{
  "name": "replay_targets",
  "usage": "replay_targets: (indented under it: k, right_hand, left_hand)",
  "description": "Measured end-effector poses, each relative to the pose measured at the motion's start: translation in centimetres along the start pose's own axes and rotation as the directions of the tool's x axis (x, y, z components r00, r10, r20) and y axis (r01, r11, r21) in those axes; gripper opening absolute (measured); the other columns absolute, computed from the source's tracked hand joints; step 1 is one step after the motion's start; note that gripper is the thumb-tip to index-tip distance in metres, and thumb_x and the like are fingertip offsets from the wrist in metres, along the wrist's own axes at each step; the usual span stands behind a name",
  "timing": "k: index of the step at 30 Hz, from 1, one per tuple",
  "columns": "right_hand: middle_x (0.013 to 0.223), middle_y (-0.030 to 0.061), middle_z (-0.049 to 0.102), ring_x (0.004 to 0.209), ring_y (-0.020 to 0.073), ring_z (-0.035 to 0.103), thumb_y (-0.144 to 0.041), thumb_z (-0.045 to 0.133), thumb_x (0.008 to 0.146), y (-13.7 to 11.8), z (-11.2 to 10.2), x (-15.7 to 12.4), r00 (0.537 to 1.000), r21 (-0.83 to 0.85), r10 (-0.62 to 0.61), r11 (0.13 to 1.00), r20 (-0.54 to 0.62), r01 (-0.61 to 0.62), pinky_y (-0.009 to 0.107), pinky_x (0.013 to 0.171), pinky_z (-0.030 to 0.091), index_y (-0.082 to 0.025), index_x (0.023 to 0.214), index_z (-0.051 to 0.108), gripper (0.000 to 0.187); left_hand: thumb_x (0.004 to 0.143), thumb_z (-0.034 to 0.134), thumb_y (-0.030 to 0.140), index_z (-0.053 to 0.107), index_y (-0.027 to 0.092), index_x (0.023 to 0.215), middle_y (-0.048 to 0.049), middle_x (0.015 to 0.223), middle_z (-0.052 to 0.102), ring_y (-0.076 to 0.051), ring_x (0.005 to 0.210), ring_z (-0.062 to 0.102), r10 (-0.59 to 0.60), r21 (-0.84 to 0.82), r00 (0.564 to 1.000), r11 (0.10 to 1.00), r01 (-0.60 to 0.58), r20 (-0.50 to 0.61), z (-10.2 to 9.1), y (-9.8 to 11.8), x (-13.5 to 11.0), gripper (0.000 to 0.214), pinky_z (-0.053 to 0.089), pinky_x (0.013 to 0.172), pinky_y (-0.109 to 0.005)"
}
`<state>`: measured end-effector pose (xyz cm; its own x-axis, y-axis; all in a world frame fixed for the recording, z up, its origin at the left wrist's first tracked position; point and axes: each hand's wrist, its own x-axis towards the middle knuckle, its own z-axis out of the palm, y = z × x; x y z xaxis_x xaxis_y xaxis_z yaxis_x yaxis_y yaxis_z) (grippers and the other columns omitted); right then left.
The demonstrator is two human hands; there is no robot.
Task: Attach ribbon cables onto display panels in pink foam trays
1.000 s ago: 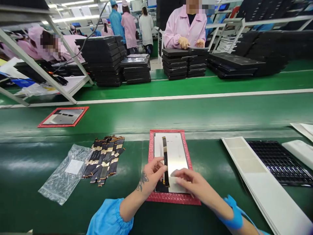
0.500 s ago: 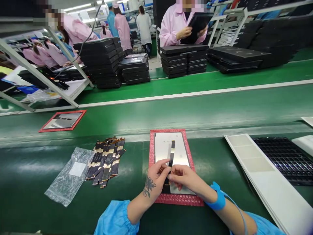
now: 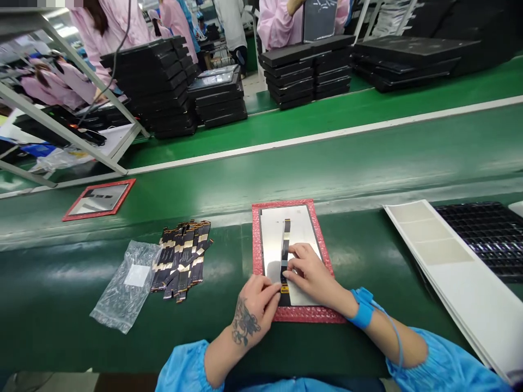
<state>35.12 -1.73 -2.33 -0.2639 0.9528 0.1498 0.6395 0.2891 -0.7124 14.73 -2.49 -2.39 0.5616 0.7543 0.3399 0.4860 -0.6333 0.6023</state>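
Observation:
A silvery panel (image 3: 272,239) lies on a red bubble-wrap mat (image 3: 256,239) on the green belt before me. A dark flex cable strip (image 3: 286,237) runs lengthwise down the panel's middle. My right hand (image 3: 308,269), with a blue wrist strap, rests fingers-down on the strip about halfway along, pressing it against the panel. My left hand (image 3: 253,310), tattooed on its back, pinches the strip's near end at the panel's bottom edge.
A fanned pile of flex cables (image 3: 182,258) and a clear plastic bag (image 3: 128,286) lie to the left. Another red mat with a panel (image 3: 98,198) sits far left. White sheets (image 3: 445,272) and a black gridded tray (image 3: 486,234) lie right. Stacked black trays (image 3: 163,87) and pink-coated people stand beyond.
The strip now lies flat along the panel. My right hand slid up it from the near end to the middle, and my left hand dropped to the bottom end. The camera tilted down.

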Motion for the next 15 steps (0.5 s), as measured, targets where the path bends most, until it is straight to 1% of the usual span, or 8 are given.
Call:
replay_targets:
  k: [3, 7, 11, 15]
  right_hand:
    - [0.103, 0.0080, 0.051, 0.105, 0.0256, 0.043, -0.010, 0.063, 0.085, -0.21, 0.07, 0.06, 1.000, 0.024, -0.007, 1.000, 0.013, 0.007, 0.042, 0.088, 0.043, -0.017, 0.071, 0.055, 0.017]
    - [0.099, 0.0077, 0.050, 0.103, 0.0257, 0.043, -0.011, 0.063, 0.086, -0.32, -0.21, 0.09, 0.999, 0.041, -0.009, 0.999, 0.031, 0.007, 0.042, 0.087, 0.043, -0.016, 0.070, 0.052, 0.020]
    - [0.098, 0.0071, 0.050, 0.102, 0.0254, 0.043, -0.011, 0.062, 0.087, -0.32, -0.48, 0.11, 0.999, 0.097, -0.002, 0.995, 0.048, -0.002, 0.042, 0.086, 0.042, -0.017, 0.071, 0.052, 0.020]
    - [0.100, 0.0071, 0.049, 0.105, 0.0259, 0.042, -0.012, 0.062, 0.087, -0.16, -0.55, 0.06, 0.998, 0.142, -0.001, 0.990, 0.065, -0.008, 0.042, 0.087, 0.041, -0.017, 0.073, 0.053, 0.018]
  left_hand:
    - [0.091, 0.047, 0.014, 0.066, 0.014, 0.108, -0.0070, 0.083, 0.059, -0.016, 0.075, 0.053, 0.062, 0.081, 0.998, 0.995, -0.059, -0.032, 0.62, 0.49, -0.68, 0.026, 0.048, 0.066, -0.028]
    - [0.091, 0.046, 0.011, 0.066, 0.016, 0.107, -0.0053, 0.080, 0.056, -0.015, 0.073, 0.050, 0.115, 0.086, 0.992, 0.990, -0.110, -0.050, 0.70, 0.27, -0.70, 0.026, 0.047, 0.064, -0.026]
    - [0.090, 0.048, 0.010, 0.067, 0.017, 0.103, -0.0049, 0.080, 0.056, -0.014, 0.074, 0.050, 0.087, 0.016, 0.995, 0.996, -0.086, -0.044, 0.54, 0.24, -0.58, 0.025, 0.046, 0.063, -0.025]
    - [0.090, 0.050, 0.011, 0.068, 0.016, 0.099, -0.0046, 0.078, 0.057, -0.015, 0.075, 0.052, 0.012, -0.087, 1.000, 0.996, -0.014, -0.022, 0.43, 0.46, -0.49, 0.022, 0.046, 0.064, -0.026]
